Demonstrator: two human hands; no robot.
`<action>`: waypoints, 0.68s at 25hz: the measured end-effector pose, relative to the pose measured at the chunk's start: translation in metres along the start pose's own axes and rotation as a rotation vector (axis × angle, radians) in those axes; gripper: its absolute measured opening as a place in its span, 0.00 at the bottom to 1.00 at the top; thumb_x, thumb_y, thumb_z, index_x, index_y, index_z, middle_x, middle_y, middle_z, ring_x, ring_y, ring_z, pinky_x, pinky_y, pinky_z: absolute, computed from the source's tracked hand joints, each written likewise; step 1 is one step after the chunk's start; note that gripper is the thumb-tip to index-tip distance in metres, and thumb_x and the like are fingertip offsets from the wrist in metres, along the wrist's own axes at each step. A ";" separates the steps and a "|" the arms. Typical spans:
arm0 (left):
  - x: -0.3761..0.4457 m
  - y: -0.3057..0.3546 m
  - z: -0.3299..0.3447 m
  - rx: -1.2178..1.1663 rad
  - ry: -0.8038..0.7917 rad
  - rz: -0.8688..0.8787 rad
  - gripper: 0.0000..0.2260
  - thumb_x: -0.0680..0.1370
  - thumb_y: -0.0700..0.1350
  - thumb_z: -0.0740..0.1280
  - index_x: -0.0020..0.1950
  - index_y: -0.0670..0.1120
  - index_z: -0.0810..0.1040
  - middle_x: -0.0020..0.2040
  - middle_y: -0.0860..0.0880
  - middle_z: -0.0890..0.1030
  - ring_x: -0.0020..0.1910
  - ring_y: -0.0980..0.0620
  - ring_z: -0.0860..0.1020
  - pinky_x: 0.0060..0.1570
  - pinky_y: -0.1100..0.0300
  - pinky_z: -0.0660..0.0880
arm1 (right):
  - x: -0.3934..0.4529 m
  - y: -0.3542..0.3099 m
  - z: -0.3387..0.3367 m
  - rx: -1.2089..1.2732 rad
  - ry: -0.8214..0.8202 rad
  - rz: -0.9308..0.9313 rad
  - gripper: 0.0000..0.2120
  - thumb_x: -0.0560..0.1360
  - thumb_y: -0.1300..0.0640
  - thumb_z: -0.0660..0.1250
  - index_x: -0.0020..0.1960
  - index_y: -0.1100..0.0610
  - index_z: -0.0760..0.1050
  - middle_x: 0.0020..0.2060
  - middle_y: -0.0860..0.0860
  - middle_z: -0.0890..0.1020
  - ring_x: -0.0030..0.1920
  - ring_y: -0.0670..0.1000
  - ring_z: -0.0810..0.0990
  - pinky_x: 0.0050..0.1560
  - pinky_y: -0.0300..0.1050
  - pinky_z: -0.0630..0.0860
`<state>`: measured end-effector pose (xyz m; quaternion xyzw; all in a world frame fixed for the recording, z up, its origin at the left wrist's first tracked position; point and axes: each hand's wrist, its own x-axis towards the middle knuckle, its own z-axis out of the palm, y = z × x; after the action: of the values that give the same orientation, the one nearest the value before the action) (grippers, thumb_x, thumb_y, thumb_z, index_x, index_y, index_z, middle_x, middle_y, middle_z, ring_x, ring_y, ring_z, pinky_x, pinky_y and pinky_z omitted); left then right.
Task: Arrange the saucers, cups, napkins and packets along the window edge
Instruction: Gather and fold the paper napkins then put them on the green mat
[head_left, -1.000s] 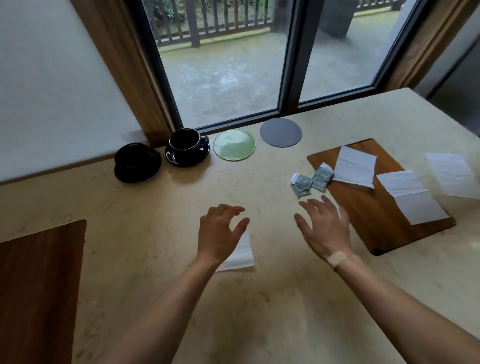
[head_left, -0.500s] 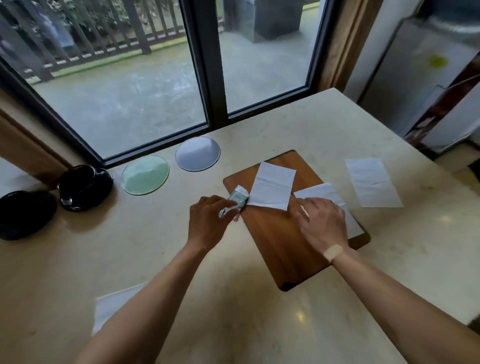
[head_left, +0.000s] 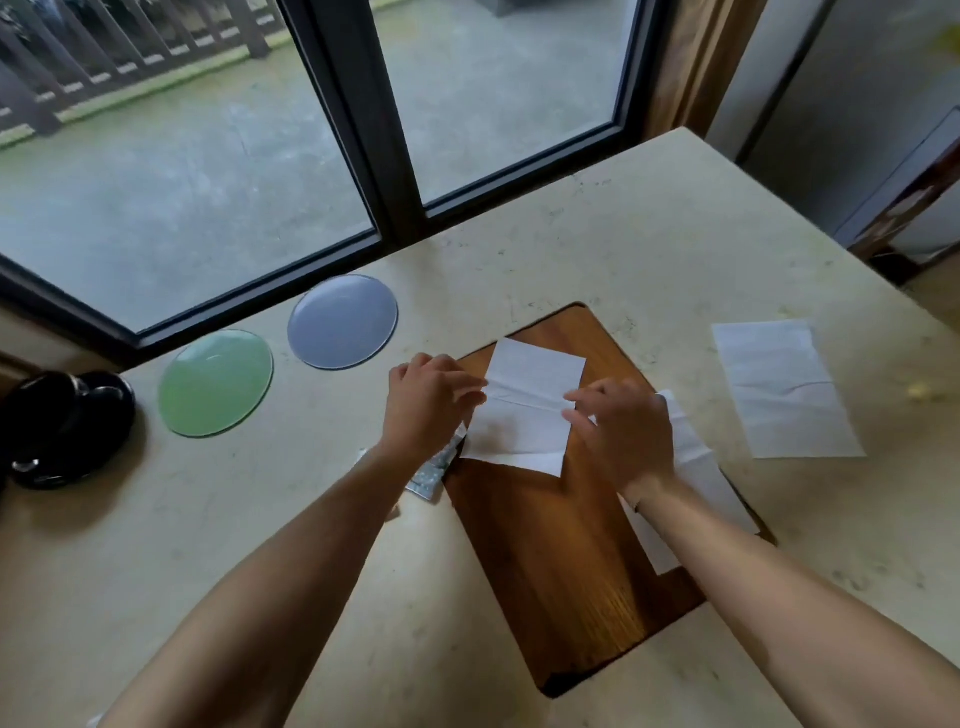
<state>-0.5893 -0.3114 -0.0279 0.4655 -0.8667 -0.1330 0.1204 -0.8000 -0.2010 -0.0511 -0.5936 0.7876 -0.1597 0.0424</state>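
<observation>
A white napkin (head_left: 524, 410) lies on the wooden board (head_left: 571, 545). My left hand (head_left: 431, 405) pinches its left edge and my right hand (head_left: 623, 431) pinches its right edge. Green patterned packets (head_left: 436, 470) lie on the table at the board's left edge, partly hidden under my left wrist. A second napkin (head_left: 698, 467) lies partly under my right hand. A third napkin (head_left: 784, 389) is flat on the table to the right. A green saucer (head_left: 215, 383) and a grey saucer (head_left: 343, 322) sit along the window edge. A black cup on a black saucer (head_left: 67, 431) stands at the far left.
The cream table (head_left: 649, 234) ends at its right edge, with a floor drop beyond. The dark window frame (head_left: 395, 208) runs along the table's far side. Bare table surface lies along the window to the right of the grey saucer.
My view swung right and nearer to the board. My left hand let the packet down by the board and went to the napkin. My right hand moved left from the second napkin onto the same napkin.
</observation>
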 end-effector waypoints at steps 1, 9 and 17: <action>0.007 -0.001 0.004 0.017 -0.035 0.021 0.08 0.76 0.52 0.70 0.54 0.57 0.84 0.52 0.52 0.82 0.53 0.47 0.74 0.53 0.51 0.66 | 0.002 0.002 0.005 -0.006 0.003 -0.007 0.10 0.70 0.49 0.74 0.51 0.48 0.83 0.42 0.48 0.83 0.43 0.54 0.79 0.42 0.50 0.76; 0.025 -0.012 0.025 -0.016 -0.039 0.053 0.07 0.74 0.52 0.72 0.52 0.57 0.84 0.50 0.53 0.81 0.52 0.48 0.74 0.55 0.48 0.66 | 0.009 0.009 0.026 -0.004 0.096 -0.041 0.09 0.70 0.46 0.73 0.47 0.49 0.84 0.41 0.48 0.83 0.42 0.53 0.78 0.41 0.48 0.75; 0.021 -0.018 0.033 -0.066 -0.078 0.089 0.07 0.74 0.53 0.71 0.51 0.58 0.84 0.49 0.54 0.79 0.51 0.50 0.72 0.52 0.53 0.63 | 0.005 0.009 0.030 -0.024 0.126 -0.091 0.09 0.69 0.46 0.75 0.46 0.49 0.84 0.41 0.49 0.83 0.42 0.53 0.78 0.39 0.45 0.72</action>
<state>-0.5980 -0.3348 -0.0628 0.4165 -0.8858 -0.1741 0.1075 -0.8015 -0.2096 -0.0815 -0.6182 0.7627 -0.1889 -0.0216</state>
